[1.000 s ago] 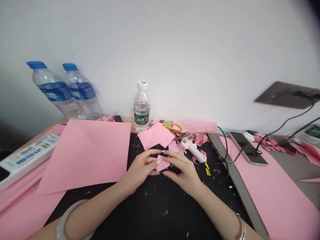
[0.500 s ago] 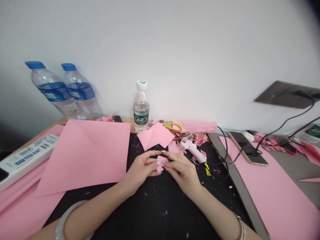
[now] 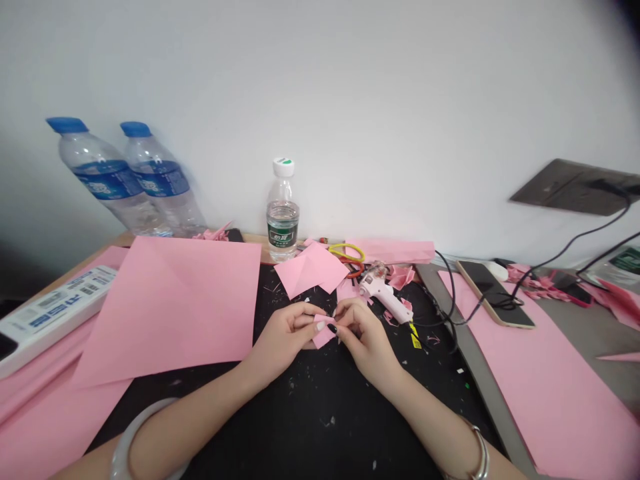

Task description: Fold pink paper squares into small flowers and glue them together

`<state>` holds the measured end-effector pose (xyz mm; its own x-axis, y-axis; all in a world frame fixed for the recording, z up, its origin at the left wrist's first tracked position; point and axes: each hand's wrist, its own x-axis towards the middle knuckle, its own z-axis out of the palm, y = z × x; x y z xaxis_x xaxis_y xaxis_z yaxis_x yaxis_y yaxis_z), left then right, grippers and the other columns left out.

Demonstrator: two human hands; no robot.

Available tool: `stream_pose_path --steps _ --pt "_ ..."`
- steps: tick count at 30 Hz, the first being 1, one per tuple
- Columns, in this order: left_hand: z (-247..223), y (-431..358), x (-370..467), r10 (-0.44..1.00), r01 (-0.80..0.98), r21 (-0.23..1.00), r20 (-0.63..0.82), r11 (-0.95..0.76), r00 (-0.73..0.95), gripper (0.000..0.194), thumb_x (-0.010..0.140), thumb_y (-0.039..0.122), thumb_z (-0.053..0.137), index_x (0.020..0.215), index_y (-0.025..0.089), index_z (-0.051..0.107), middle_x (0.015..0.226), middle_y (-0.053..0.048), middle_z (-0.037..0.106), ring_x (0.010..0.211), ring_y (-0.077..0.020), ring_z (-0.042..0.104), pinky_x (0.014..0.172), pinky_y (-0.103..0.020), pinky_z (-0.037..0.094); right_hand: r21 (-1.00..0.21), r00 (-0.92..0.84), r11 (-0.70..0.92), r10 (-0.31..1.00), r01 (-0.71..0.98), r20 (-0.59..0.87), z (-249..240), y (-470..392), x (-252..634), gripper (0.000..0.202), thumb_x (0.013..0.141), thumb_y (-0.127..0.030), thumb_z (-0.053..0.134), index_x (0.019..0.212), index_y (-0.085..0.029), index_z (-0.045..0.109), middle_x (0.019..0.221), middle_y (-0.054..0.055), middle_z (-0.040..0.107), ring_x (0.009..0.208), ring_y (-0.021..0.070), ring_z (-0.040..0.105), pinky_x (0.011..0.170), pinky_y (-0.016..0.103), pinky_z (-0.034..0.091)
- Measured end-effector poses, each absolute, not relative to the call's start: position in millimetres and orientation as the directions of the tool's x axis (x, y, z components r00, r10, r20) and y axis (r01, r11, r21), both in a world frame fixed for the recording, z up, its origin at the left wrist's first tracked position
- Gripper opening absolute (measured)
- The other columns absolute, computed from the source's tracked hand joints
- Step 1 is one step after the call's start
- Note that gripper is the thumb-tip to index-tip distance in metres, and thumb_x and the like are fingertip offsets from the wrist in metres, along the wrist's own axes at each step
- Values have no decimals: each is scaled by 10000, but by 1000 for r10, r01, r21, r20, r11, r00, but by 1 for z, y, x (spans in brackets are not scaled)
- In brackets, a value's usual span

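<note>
A small folded piece of pink paper (image 3: 323,336) is held between both hands above the black mat (image 3: 320,413). My left hand (image 3: 283,340) pinches its left side, thumb on top. My right hand (image 3: 367,337) has thumb and fingers closed on its right edge. Just beyond the fingers lie small pink paper squares (image 3: 307,268), overlapping. A white and pink glue gun (image 3: 387,299) rests to the right of them, near my right hand. Large pink sheets (image 3: 190,303) lie left of my left hand.
A small water bottle (image 3: 283,220) stands by the wall; two large bottles (image 3: 163,183) are at the back left. A white box (image 3: 55,317) lies at the left. At the right are a phone (image 3: 493,293), black cables and a long pink sheet (image 3: 560,380).
My right hand's fingers have curled in from a more stretched pose, and its thumb now pinches the paper's edge. The small paper shows a different, more even outline.
</note>
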<state>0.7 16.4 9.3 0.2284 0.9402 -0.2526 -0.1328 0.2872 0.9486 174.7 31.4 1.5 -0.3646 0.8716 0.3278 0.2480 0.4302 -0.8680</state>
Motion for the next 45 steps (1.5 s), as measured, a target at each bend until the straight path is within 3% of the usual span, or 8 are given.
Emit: stream_pose_path --steps 10,14,20,24,30,35,45 --pt "10 16 1 944 -91 963 -225 253 243 174 779 304 633 888 169 637 764 -13 700 749 -153 648 676 -249 535 -955 -330 244 927 169 178 -3 31 172 158 853 -226 534 715 -190 466 827 14 497 518 80 462 467 228 401" --pt "9 16 1 945 -98 961 -229 258 234 195 776 317 636 911 176 640 797 -21 707 779 -168 654 687 -266 536 -971 -318 192 938 139 140 -2 32 171 180 832 -256 572 695 -186 479 787 9 497 516 82 459 448 220 403" --pt "9 16 2 946 -80 958 -255 275 200 234 759 336 650 927 173 648 852 -42 718 779 -177 656 667 -265 531 -912 -331 330 912 243 242 3 32 173 114 787 -191 602 681 -183 561 942 57 548 733 140 539 512 224 430" --pt "10 16 3 944 -94 953 -264 286 197 232 751 333 661 904 159 652 807 -36 715 749 -166 654 665 -256 523 -919 -330 301 921 255 210 6 32 172 153 766 -169 609 626 -174 548 959 58 527 691 124 522 503 225 407" --pt "8 15 2 947 -105 958 -240 266 212 191 751 303 662 865 152 639 717 -9 685 700 -153 641 660 -263 520 -971 -314 196 938 136 145 4 32 170 187 788 -231 581 627 -174 504 903 60 507 704 136 512 498 224 409" --pt "10 15 4 945 -121 955 -238 269 223 175 743 287 669 849 152 634 726 -9 684 703 -154 644 654 -257 518 -993 -322 92 945 72 64 0 31 169 226 798 -307 581 660 -184 451 862 24 491 526 73 438 445 218 396" --pt "7 15 4 952 -93 967 -210 235 221 153 674 219 725 759 159 613 696 -8 716 665 -159 663 644 -257 479 -987 -310 105 949 118 64 -4 28 168 203 829 -292 537 696 -198 417 785 -11 469 477 60 421 406 203 376"
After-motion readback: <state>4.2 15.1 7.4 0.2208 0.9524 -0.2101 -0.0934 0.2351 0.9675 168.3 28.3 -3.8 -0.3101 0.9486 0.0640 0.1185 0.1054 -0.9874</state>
